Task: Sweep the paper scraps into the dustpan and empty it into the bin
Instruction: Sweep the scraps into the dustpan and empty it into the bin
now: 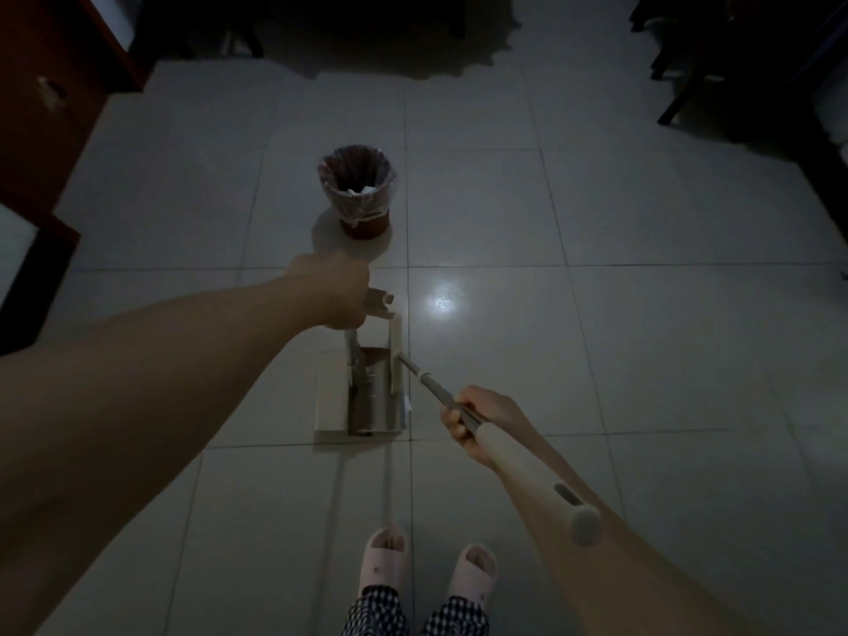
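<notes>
One bin (358, 195) stands on the floor, lined with one plastic bag (367, 208), and a few pale paper scraps (365, 190) lie inside it, too small to count exactly. One dustpan (362, 397) sits nearer. One broom (463, 408) is in view. Two hands show: one left hand (337, 291) and one right hand (477, 422). Two slippers (387, 560) appear at the near edge. One small white scrap (409, 404) lies just right of the dustpan.

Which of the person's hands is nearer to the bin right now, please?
Left. The left hand hangs just in front of the bin, above the dustpan; the right hand grips the broom handle farther back.
</notes>
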A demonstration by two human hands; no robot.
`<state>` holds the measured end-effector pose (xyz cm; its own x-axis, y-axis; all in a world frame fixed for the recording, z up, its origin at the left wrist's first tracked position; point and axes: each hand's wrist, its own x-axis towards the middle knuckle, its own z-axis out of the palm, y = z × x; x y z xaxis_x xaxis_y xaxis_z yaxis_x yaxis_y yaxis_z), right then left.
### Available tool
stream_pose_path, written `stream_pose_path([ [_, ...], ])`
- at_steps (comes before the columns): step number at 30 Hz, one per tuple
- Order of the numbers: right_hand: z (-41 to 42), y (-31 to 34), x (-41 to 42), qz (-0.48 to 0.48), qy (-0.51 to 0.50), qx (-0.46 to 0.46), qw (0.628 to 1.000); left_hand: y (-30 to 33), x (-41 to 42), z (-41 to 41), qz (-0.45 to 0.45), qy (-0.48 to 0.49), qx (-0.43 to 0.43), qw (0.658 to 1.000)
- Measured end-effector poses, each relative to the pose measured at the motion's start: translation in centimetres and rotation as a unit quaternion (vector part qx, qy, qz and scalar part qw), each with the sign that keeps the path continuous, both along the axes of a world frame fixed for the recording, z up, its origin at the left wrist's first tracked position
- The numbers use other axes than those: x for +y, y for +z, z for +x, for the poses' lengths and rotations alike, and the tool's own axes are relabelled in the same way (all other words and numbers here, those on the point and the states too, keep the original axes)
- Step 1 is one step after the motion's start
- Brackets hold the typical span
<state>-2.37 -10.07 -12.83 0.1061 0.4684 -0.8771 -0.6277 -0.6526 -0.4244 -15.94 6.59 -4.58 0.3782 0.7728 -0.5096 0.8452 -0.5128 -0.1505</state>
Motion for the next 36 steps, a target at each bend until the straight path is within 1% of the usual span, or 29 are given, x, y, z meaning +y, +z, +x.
stream_pose_path([
  [5,1.6,1.1,-0.3,-0.018,0.027,-0.071,0.997,0.8,-0.3,-0.8,-0.014,0.019,0.002,1.000],
  [8,2.3,0.4,-0.4,-0.044,0.067,-0.115,0.990,0.9,-0.1,-0.8,-0.011,0.016,0.003,1.000],
  [10,2.5,-0.2,-0.6,-0.057,0.077,-0.125,0.988,0.7,0.1,-0.9,-0.011,0.018,0.003,1.000],
  [15,1.6,-1.6,-1.0,-0.066,0.069,-0.107,0.990,-0.8,-0.2,-1.9,-0.006,0.028,0.020,0.999],
  [19,-1.1,-2.5,-0.3,-0.063,0.080,-0.083,0.991,-0.7,0.0,-2.3,0.003,0.034,0.017,0.999],
  [21,-2.1,-2.8,0.3,-0.059,0.075,-0.053,0.994,-0.7,0.0,-2.3,0.009,0.032,0.010,0.999],
  [25,-2.6,-2.9,0.6,-0.036,0.000,0.019,0.999,-0.8,-0.2,-2.1,0.003,0.025,0.002,1.000],
  [28,-2.4,-1.5,0.2,-0.012,0.001,0.047,0.999,-0.7,-0.1,-2.1,-0.005,0.031,-0.009,0.999],
  [31,-1.7,0.3,0.2,0.005,0.035,0.035,0.999,-0.5,-0.1,-2.6,-0.003,0.036,-0.008,0.999],
  [36,-0.5,1.4,0.6,-0.006,0.061,-0.037,0.997,0.1,-0.1,-4.4,-0.003,0.050,-0.005,0.999],
])
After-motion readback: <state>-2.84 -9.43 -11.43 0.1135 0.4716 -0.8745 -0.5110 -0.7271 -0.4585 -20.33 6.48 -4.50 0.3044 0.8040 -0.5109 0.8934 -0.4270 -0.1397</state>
